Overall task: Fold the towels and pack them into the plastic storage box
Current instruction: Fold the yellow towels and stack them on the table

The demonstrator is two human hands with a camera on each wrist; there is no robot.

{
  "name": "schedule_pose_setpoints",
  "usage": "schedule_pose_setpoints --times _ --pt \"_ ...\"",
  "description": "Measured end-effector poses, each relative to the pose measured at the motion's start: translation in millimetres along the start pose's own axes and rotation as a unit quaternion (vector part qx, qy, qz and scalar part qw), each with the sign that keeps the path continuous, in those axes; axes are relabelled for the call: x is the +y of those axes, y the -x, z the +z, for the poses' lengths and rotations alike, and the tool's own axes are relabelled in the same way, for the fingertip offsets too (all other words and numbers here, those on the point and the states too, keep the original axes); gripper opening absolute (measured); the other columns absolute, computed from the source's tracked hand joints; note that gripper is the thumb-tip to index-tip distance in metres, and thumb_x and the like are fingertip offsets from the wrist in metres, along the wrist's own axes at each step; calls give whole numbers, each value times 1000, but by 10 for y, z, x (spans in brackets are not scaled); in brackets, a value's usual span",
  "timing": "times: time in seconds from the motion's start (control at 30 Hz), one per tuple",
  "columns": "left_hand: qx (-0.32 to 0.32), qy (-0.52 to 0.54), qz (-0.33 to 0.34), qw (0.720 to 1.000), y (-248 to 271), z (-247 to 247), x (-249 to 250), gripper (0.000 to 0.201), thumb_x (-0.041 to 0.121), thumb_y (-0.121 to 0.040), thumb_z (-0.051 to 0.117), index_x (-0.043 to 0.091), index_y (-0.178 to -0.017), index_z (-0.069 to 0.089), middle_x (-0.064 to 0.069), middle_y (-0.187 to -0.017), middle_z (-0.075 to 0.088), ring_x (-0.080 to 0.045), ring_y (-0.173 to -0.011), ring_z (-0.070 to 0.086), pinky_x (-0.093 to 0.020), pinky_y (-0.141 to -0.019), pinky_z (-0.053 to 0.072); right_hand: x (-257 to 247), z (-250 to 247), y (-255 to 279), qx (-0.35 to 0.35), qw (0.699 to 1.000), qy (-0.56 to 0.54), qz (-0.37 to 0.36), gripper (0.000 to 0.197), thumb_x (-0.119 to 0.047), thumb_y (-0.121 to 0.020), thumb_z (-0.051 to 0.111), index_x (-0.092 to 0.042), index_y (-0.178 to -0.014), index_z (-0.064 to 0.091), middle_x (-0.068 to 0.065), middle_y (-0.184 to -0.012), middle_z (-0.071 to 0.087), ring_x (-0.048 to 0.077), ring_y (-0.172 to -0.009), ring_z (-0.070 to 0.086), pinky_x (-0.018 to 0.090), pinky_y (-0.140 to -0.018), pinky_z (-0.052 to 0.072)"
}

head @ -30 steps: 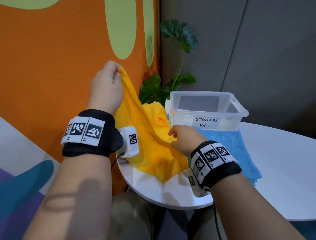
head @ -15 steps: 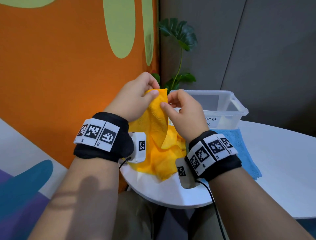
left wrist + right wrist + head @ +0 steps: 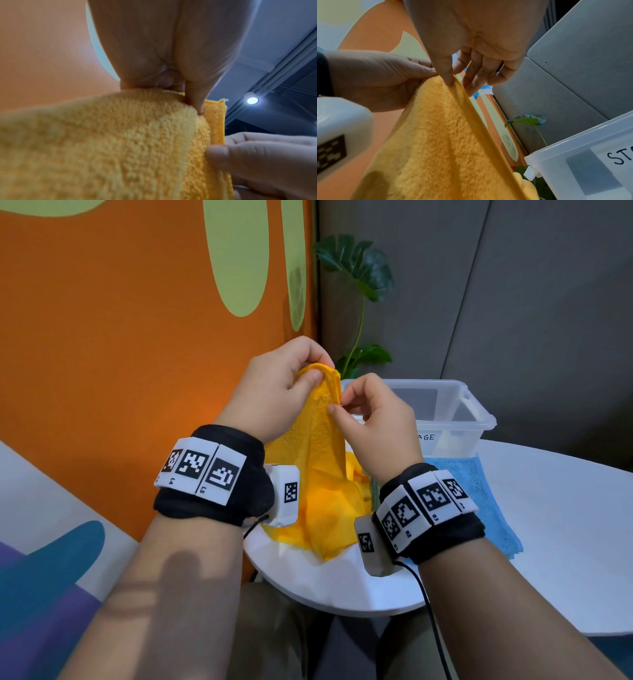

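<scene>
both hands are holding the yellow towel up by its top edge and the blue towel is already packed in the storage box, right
Not quite. Both hands, left hand and right hand, do pinch the yellow towel, but the head view shows the blue towel lying on the table before the storage box.

yellow towel [image 3: 322,460], blue towel [image 3: 486,501], clear box [image 3: 459,412], orange-and-green wall [image 3: 137,320]

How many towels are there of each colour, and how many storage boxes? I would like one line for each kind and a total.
Yellow towel, held up by the left hand and the right hand: 1
Blue towel, flat on the table: 1
Plastic storage box: 1
Total: 3
</scene>
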State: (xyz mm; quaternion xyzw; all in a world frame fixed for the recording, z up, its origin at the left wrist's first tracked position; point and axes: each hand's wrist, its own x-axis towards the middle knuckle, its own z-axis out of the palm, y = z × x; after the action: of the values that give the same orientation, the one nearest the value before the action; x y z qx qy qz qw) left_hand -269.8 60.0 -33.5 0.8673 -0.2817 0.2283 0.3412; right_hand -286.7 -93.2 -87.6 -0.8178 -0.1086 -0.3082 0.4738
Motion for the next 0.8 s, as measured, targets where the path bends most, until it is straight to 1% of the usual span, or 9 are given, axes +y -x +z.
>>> schedule_pose_setpoints --times 0.1,0.2,0.33,0.4,0.47,0.57,0.67,0.73,0.8 --pt "12 17 17 1000 3 -31 20 15 15 -96 51 28 -99 58 20 -91 58 6 -88 53 -4 -71 36 33 0 15 -16 1000 5 -4 11 -25 -85 66 -20 -88 57 -11 -85 64 1 -84 60 20 -75 48" --pt "19 42 25 999 1 -65 49 16 14 -97 49 27 -100 58 18 -90 59 4 -86 53 -7 -71 38 54 0 16 -66 998 10 -4 11 -27 -87 64 -23 -96 63 -13 -95 66 2 -93 58 20 -81 45" --pt "25 69 39 997 -1 -103 109 16 12 -97 48 24 -101 57 17 -89 59 2 -85 54 -14 -74 42 45 2 32 -138 990 13 -31 25 -26 -89 62 -26 -113 65 -13 -111 63 -1 -100 50 9 -84 36" --pt "28 86 44 995 -8 -126 133 15 12 -97 47 23 -101 57 11 -92 62 -5 -89 58 -23 -79 47 47 6 38 -164 986 33 -21 21 -29 -89 62 -20 -107 68 -6 -109 64 6 -99 53 16 -84 42" --pt "42 101 51 993 -13 -155 138 15 12 -96 46 23 -101 56 1 -98 66 -14 -95 62 -38 -85 51 67 9 32 -200 977 76 5 26 -34 -89 61 -12 -98 69 4 -101 63 16 -94 56 32 -83 46" --pt "83 105 42 990 -27 -202 102 18 12 -96 45 26 -100 55 -4 -99 67 -21 -96 63 -50 -84 50 91 -6 45 -284 946 142 68 30 -42 -91 57 -13 -87 66 4 -92 64 18 -84 57 30 -71 44" --pt "156 86 12 984 -53 -253 46 22 16 -94 44 37 -95 52 1 -95 66 -17 -94 63 -44 -85 51 175 -8 95 -347 910 193 121 30 -45 -93 53 -20 -80 61 2 -83 63 17 -78 57 27 -65 42" --pt "208 66 -18 976 -67 -301 -43 20 15 -94 44 32 -98 53 15 -89 59 2 -87 56 -23 -81 47 237 -28 104 -345 904 211 140 32 -46 -93 50 -22 -73 58 1 -78 61 17 -75 57 27 -65 42" --pt "260 40 -51 963 -64 -360 -165 19 13 -95 43 19 -107 57 22 -85 51 11 -78 48 -9 -71 37 285 -78 81 -323 905 233 149 36 -47 -94 48 -23 -69 57 2 -73 61 19 -74 59 30 -67 45"
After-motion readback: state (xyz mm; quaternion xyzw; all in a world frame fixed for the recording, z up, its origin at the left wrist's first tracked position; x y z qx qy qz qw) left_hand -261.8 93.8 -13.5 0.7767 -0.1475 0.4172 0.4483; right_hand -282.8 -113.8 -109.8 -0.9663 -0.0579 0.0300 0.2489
